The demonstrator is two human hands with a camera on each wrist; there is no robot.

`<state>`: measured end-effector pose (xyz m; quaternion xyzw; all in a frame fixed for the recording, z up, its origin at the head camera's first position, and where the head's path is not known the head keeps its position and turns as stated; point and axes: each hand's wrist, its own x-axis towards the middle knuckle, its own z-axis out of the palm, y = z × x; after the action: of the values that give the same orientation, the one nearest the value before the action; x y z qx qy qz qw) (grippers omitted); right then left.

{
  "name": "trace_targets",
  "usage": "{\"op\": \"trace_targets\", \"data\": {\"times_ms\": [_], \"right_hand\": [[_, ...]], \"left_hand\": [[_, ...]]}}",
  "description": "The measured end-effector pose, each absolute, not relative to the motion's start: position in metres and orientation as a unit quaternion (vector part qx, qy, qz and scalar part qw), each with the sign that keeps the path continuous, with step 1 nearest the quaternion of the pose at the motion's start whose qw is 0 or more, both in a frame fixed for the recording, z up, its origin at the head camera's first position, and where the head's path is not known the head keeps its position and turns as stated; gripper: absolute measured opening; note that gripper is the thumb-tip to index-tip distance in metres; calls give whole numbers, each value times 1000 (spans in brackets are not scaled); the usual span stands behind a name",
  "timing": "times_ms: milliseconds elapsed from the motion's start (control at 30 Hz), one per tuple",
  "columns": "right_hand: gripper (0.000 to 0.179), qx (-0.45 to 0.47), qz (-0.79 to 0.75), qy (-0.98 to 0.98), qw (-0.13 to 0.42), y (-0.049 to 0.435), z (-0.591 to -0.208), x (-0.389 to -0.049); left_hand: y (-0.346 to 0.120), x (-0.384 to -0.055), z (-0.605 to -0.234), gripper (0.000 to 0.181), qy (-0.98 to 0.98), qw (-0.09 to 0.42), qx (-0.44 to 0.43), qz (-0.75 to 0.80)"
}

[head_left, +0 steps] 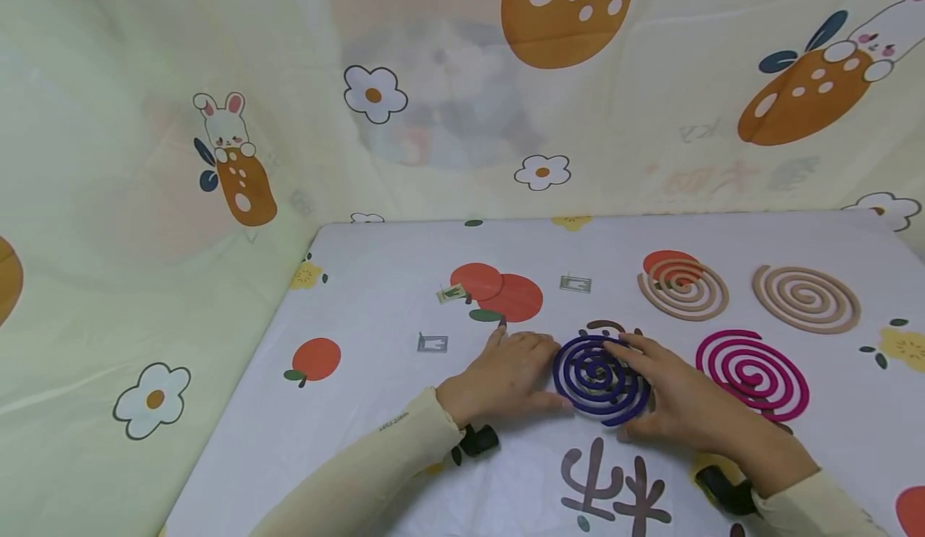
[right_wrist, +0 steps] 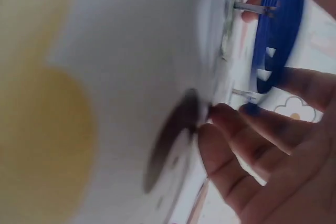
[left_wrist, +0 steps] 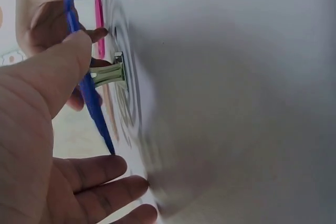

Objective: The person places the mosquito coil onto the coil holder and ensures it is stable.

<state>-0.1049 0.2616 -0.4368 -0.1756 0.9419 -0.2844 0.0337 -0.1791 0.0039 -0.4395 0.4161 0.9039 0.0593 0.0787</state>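
Observation:
A dark blue mosquito coil (head_left: 598, 370) lies raised and nearly level between both hands. My left hand (head_left: 509, 368) holds its left edge, thumb on the near side and a fingertip on the far side. From the right, my right hand (head_left: 675, 392) grips it, fingers over the far edge and thumb at the near edge. In the left wrist view, the blue coil (left_wrist: 90, 95) stands edge-on above a small metal stand (left_wrist: 109, 74). The right wrist view shows a metal prong (right_wrist: 252, 8) reaching up to the coil (right_wrist: 281, 27).
A magenta coil (head_left: 751, 375) lies to the right, with two tan coils (head_left: 682, 290) (head_left: 805, 299) behind it. Several small metal stands (head_left: 451, 294) (head_left: 576, 283) (head_left: 432, 343) lie on the printed white cloth (head_left: 376, 296). A patterned curtain (head_left: 448, 144) hangs behind the table.

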Motion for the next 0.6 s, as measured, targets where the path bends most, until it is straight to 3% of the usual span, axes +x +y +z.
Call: {"op": "trace_targets", "data": {"times_ms": [100,300,600], "right_hand": [[110,-175,-291,940,47,262,-435,-106],[100,-187,-299,935,44,264,-433,-107],[98,-186,-301,932,81,270,-431,-108]], "left_hand": [[4,-180,-439,85,904,85,414,61],[3,-181,-437,84,903,103,410,79],[4,-184,-437,82,897,109,415,109]]}}
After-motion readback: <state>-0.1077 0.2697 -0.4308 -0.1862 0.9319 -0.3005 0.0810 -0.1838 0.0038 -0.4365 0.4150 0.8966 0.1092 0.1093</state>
